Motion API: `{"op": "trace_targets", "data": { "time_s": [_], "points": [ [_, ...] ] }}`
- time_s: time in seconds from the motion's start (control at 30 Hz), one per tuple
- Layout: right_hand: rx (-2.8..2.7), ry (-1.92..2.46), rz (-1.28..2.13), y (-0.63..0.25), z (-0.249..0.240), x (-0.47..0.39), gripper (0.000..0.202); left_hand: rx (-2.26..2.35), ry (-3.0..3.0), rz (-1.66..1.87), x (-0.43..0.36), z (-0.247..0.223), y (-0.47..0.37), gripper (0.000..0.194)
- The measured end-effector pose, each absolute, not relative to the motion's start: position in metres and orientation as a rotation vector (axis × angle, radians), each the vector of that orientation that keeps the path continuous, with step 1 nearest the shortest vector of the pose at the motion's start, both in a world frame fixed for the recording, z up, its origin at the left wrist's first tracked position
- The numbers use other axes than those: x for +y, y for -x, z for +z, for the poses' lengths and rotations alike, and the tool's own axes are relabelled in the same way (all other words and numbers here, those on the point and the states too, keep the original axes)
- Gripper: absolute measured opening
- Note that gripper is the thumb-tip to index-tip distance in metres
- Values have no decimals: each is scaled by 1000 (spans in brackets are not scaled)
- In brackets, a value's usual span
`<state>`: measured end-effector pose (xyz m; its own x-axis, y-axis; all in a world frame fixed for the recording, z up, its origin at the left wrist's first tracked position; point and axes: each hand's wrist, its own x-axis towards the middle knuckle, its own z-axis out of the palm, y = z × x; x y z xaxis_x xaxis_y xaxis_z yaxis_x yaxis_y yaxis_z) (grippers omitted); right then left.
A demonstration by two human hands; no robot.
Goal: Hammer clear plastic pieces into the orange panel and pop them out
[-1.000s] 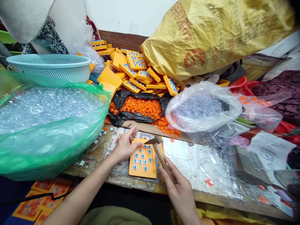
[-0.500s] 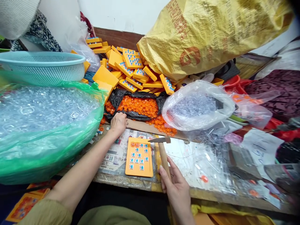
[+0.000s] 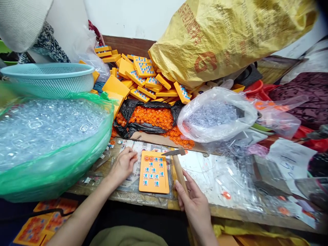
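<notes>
An orange-yellow panel (image 3: 153, 186) lies flat on the bench, with several blue-and-clear square pieces and two orange round pieces at its upper left. My left hand (image 3: 124, 162) is just left of the panel, its fingers curled together; whatever they hold is too small to make out. My right hand (image 3: 193, 196) is wrapped round the wooden handle of a hammer (image 3: 180, 171), whose metal head hovers over or beside the panel's upper right corner. Behind them, a black bag (image 3: 133, 128) stands open, full of small orange round pieces.
A green bag (image 3: 77, 160) of clear pieces bulges at the left, below a blue basket (image 3: 48, 82). Stacked yellow panels (image 3: 115, 85) rise behind. A white bag (image 3: 220, 131) of clear pieces and a large yellow sack (image 3: 230, 37) occupy the right.
My left hand has drawn back from the black bag's front edge toward me, down to the panel's left side. My right hand and the hammer have hardly moved.
</notes>
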<state>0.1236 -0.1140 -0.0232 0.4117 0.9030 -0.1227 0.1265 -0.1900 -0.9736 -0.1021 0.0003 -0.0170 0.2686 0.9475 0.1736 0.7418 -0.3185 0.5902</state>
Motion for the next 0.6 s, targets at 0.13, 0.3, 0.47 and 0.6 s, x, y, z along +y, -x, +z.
{"op": "trace_targets", "data": {
  "time_s": [0.13,0.3,0.47,0.6],
  "points": [
    [-1049,1646,802,-127,-22,-118,52,1463,-2208,809,-7,-21,103,25],
    [-1275,1691,605,-133,-7,-123,44,1275,-2181,1039,-9,-4,77,32],
    [-1460,1619,478,-132,9,-116,41,1178,-2191,858,-2,-2,45,48],
    [-1607,1615,393,-129,10,-112,40,1243,-2155,745,-1,-5,41,54]
  ]
}}
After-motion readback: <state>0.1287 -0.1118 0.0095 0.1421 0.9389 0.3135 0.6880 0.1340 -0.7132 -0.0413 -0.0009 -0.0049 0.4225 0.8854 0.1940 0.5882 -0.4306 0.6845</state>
